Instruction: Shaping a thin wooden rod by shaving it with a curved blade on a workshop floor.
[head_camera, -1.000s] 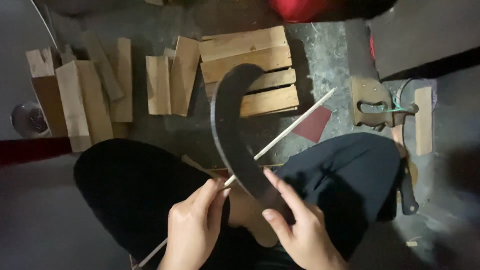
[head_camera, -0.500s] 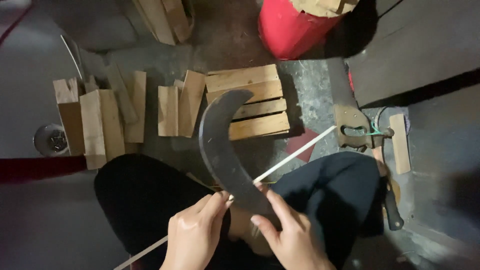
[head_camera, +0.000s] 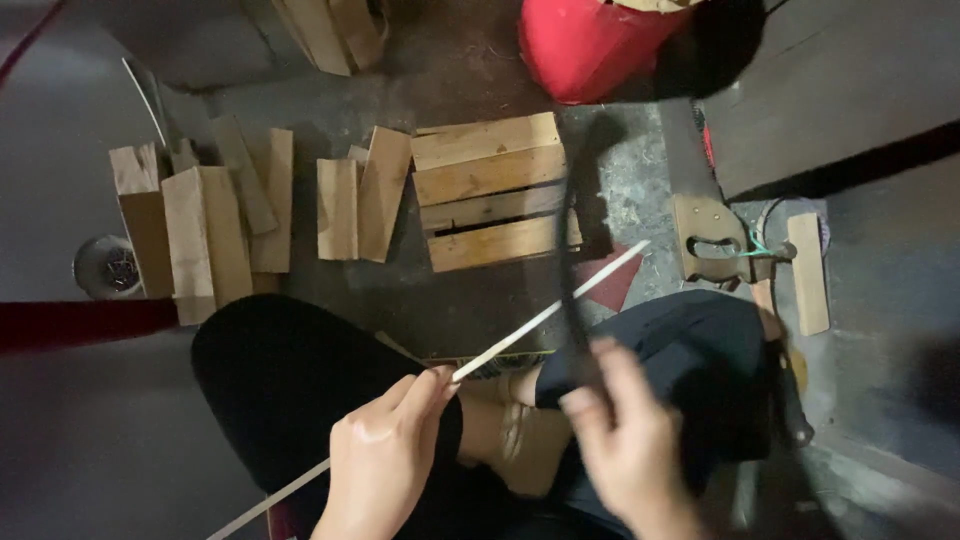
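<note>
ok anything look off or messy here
Nothing is spilled or broken. The wood blocks on the floor lie loosely, some leaning at angles beside the flat stacked planks. The curved blade by the right hand is motion-blurred, edge-on. The left hand pinches a thin stick that looks intact.

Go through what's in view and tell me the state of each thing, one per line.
Left hand: pinching the thin stick.
Stick: held slanted across the lap, far end over the floor.
Right hand: blurred, gripping the curved blade.
Blade: upright, edge-on to the camera, crossing the stick.
Wood blocks: lying loose on the floor.
Slatted crate: flat on the floor.
Handsaw: lying on the floor, untouched.
Red container: standing on the floor, cut off by the frame.
</note>
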